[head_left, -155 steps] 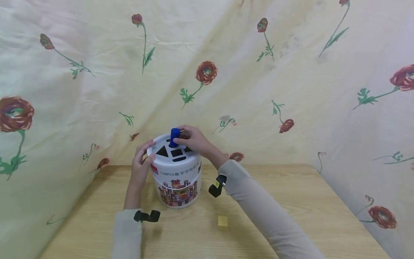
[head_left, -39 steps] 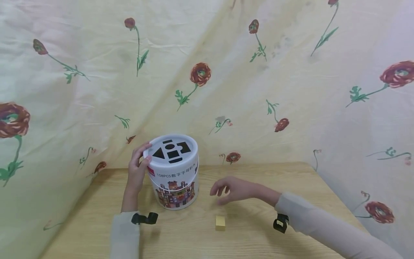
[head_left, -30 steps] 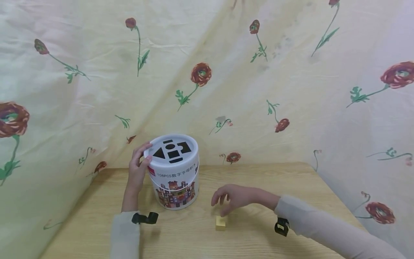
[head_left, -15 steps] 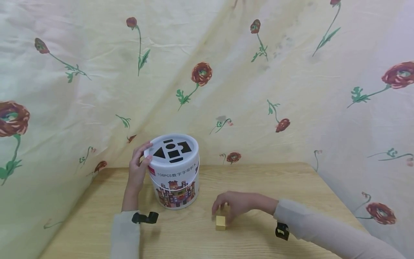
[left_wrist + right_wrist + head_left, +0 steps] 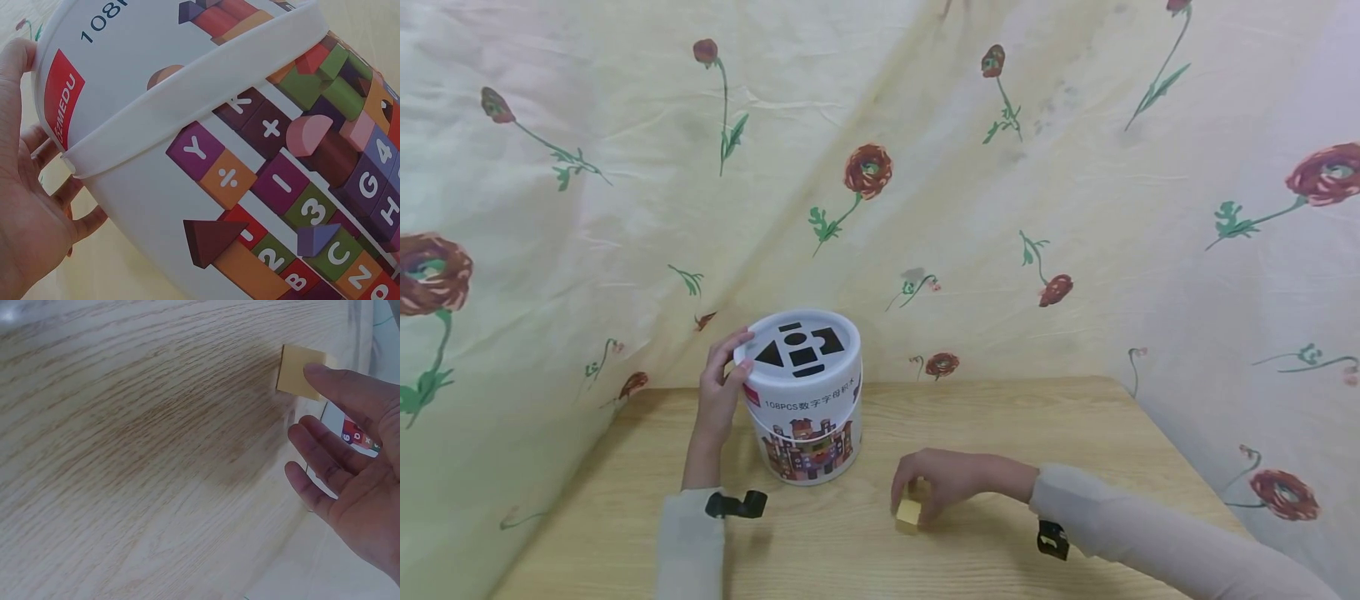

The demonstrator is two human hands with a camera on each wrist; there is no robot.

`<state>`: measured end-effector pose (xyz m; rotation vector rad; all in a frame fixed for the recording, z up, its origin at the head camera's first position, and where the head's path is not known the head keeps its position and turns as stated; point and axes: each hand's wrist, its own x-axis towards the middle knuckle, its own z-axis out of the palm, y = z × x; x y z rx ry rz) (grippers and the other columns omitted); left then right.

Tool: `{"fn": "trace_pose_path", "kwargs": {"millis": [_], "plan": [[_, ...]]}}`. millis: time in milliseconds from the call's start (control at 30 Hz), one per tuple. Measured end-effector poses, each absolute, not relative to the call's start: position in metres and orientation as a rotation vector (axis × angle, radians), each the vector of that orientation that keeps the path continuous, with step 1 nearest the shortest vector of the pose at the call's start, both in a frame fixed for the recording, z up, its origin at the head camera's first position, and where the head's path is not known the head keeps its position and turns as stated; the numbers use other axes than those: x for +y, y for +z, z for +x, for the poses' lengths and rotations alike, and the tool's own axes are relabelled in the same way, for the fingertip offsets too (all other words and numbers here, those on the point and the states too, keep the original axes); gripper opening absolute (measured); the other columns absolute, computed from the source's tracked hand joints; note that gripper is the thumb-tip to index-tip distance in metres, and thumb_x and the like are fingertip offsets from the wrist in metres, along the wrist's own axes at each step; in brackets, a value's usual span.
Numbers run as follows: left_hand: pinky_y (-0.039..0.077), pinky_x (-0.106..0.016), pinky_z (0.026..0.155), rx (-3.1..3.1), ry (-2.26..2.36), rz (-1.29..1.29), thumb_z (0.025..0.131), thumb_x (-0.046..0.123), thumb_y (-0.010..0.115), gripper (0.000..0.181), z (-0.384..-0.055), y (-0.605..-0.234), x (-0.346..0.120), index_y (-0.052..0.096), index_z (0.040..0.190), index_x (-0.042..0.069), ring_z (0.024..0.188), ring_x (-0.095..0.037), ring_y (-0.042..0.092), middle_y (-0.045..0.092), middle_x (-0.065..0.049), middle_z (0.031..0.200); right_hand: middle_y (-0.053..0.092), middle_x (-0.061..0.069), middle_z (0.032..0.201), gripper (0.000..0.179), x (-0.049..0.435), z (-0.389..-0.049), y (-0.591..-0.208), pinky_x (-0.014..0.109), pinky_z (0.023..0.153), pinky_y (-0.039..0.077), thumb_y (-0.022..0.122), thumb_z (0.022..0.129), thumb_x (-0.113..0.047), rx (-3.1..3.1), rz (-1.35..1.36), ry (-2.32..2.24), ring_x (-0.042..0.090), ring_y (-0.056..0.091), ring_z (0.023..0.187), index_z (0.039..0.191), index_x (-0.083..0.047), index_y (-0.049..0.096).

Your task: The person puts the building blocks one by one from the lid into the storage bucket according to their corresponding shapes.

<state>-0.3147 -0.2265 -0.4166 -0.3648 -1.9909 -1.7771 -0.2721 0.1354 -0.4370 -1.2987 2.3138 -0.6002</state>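
Note:
A white lidded bucket printed with toy blocks stands on the table, left of centre. Shape-cut holes, including a triangle, a circle and a square, pierce its lid. At the bucket's left side my left hand holds the upper edge. The left wrist view shows that hand's spread fingers against the bucket wall. To the right and nearer, my right hand pinches a small yellow block between thumb and forefinger, low at the tabletop. In the right wrist view the thumb covers part of the block.
The light wooden table reaches back to a pale floral cloth hanging behind and at both sides. A white carry handle crosses the front of the bucket. Black wrist cameras sit on both sleeves.
My right hand has left the lid, where it held a blue cylinder now out of sight. It has come down to the yellow block, which is now slightly tilted. The left hand stays put.

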Motion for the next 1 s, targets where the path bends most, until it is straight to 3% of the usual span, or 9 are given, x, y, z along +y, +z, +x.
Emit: {"fn": "trace_pose_path", "kwargs": {"millis": [367, 1000], "plan": [[0.048, -0.014, 0.093, -1.99, -1.774, -0.365, 0.101, 0.022, 0.051, 0.045, -0.315, -0.417, -0.228, 0.055, 0.145, 0.016, 0.131, -0.014, 0.036, 0.04, 0.006, 0.151, 0.071, -0.003, 0.11, 0.036, 0.122, -0.272, -0.434, 0.028, 0.095, 0.053, 0.083, 0.076, 0.0, 2.43, -1.294, -0.508, 0.012, 0.064, 0.104, 0.109, -0.014, 0.076], [0.048, -0.014, 0.094, -2.008, -1.79, -0.325, 0.101, 0.027, 0.052, 0.045, -0.316, -0.416, -0.227, 0.055, 0.145, 0.018, 0.133, -0.013, 0.035, 0.04, 0.007, 0.154, 0.071, -0.006, 0.107, 0.039, 0.11, -0.274, -0.44, 0.017, 0.087, 0.048, 0.087, 0.072, 0.0, 2.439, -1.33, -0.356, 0.003, 0.06, 0.098, 0.106, -0.015, 0.078]]}}
